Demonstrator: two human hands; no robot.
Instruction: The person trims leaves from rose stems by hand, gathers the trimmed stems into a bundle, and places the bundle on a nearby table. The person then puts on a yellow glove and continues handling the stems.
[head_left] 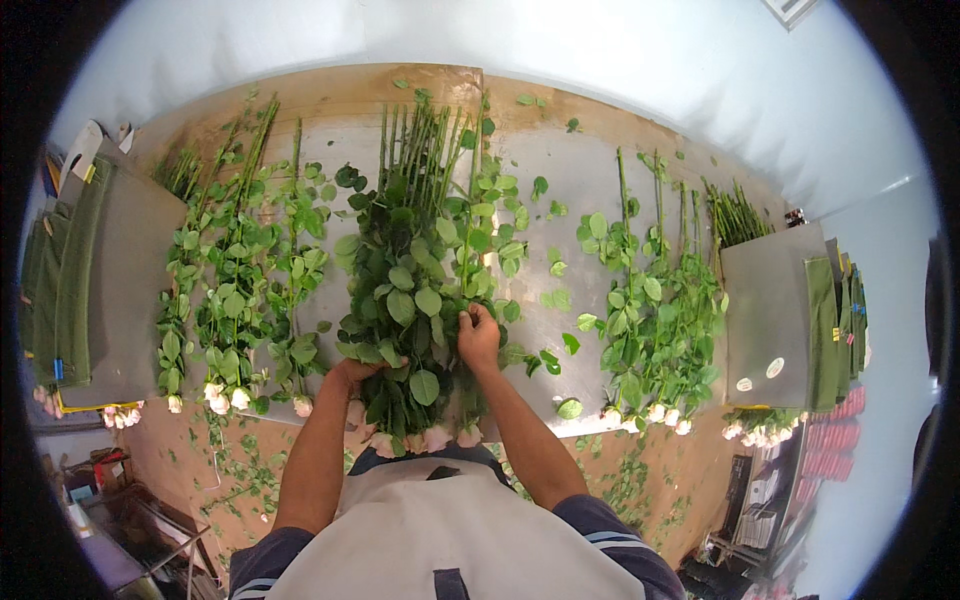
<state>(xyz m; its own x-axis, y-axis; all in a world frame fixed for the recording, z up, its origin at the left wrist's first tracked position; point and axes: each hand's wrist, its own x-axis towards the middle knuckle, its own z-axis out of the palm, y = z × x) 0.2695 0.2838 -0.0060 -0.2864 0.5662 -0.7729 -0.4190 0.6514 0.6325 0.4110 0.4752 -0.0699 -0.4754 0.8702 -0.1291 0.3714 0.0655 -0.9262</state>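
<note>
A thick bunch of pale pink roses [402,300] lies along the middle of the table, its bare stem ends pointing away from me and its blooms at the near edge. My left hand [356,374] grips the lower left side of the bunch, with most of its fingers buried among the leaves. On the right side of the bunch, my right hand [479,338] is closed in a pinch. Whatever is between those fingertips is too small to make out. Beside the bunch, just beyond my right hand, lies a leafy stem [470,230].
Loose rose stems lie on the left [235,270] and right [655,300] of the metal-topped table [545,385]. Upright panels stand at the left [130,290] and right [770,310] ends, with more roses behind them. Cut leaves litter the table and the floor [240,465].
</note>
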